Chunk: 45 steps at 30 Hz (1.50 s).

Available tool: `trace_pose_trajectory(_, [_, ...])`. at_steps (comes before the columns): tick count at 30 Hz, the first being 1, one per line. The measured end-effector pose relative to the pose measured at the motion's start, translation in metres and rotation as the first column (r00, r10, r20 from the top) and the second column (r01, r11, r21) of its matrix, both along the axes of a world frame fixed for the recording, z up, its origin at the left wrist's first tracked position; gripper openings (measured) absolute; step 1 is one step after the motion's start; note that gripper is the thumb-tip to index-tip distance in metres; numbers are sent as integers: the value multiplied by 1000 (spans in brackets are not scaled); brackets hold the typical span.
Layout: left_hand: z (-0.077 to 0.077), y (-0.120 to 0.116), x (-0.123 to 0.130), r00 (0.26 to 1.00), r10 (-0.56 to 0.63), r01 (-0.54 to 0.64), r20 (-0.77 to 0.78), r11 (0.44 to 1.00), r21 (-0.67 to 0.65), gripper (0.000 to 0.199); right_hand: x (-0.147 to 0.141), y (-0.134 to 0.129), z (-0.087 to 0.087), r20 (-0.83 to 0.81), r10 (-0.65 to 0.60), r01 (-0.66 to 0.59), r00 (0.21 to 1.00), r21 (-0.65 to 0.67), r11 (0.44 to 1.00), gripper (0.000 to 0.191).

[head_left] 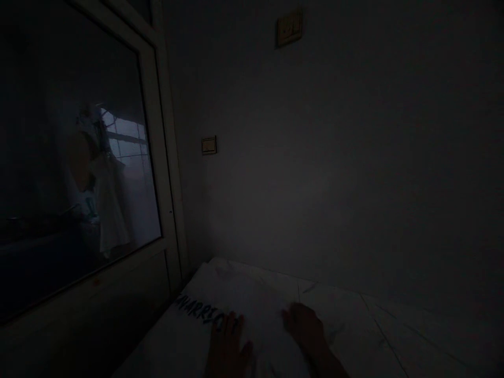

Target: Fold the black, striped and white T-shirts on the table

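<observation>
A white cloth with dark printed lettering is spread over a pale surface; its full shape is hard to make out in the dim light. My left hand lies flat on it with fingers apart, covering the end of the lettering. To the right, my right hand is curled, its fingertips closed at the cloth's right side. The dark hides exactly how much fabric is between those fingers.
Pale tiles with dark joints extend right of the cloth. Behind stands a plain wall with a switch plate and a socket plate. A framed glass door is at left, with a light garment visible in its pane.
</observation>
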<state>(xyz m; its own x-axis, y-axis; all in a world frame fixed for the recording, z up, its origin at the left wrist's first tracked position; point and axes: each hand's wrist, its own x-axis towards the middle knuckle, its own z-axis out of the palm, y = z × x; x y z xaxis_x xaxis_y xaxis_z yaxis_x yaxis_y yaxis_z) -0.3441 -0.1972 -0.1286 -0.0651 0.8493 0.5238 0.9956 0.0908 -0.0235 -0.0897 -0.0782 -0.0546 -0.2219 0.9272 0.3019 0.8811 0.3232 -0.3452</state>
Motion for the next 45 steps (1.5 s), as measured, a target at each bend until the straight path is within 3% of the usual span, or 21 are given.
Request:
trace_pose_trajectory(3, [-13,7,-5,1000,17,-16,-26,999,46,56,-12,5,-30,57,-23,18,998,89,996,43])
trace_pose_trajectory(7, [-16,10,-2,995,96,-96,0,994,56,55,-3,14,-53,-110,45,-39,993,58,998,42])
trace_pose_trajectory(13, [-8,9,-2,994,91,-86,66,994,-73,58,0,10,-28,-454,12,-88,891,-146,985,56])
trace_pose_trajectory(17, [-15,13,-9,992,90,-82,83,992,-91,61,3,10,-13,-610,-14,-88,792,-138,987,51])
trace_pose_trajectory(22, [-22,17,-14,992,85,-73,94,989,-132,63,0,11,-6,-738,-5,-123,675,-119,985,52])
trace_pose_trajectory(25, [-12,12,-11,989,87,-65,117,982,-177,65,-1,6,-1,-786,11,-193,618,-138,971,51])
trace_pose_trajectory(28, [9,-2,-2,985,62,-29,159,979,-201,60,4,2,6,-812,-35,-226,582,-203,953,55])
trace_pose_trajectory(32, [38,-19,12,982,58,-20,181,978,-207,54,14,3,9,-818,-166,-39,551,-224,974,60])
trace_pose_trajectory(35, [51,-25,18,981,61,-16,185,971,-238,53,22,8,7,-814,-236,49,531,-248,968,61])
trace_pose_trajectory(39, [57,-26,21,985,52,-13,165,972,-233,54,38,10,7,-774,-297,233,560,-196,952,58])
trace_pose_trajectory(42, [58,-26,22,986,54,-15,156,970,-242,54,42,8,11,-779,-340,380,527,-142,914,57])
trace_pose_trajectory(44, [58,-26,23,986,60,-21,155,970,-242,54,33,7,17,-771,-291,347,566,-97,933,57])
trace_pose_trajectory(45, [58,-27,23,986,60,-22,154,971,-240,54,25,7,20,-752,-229,273,618,-68,960,56])
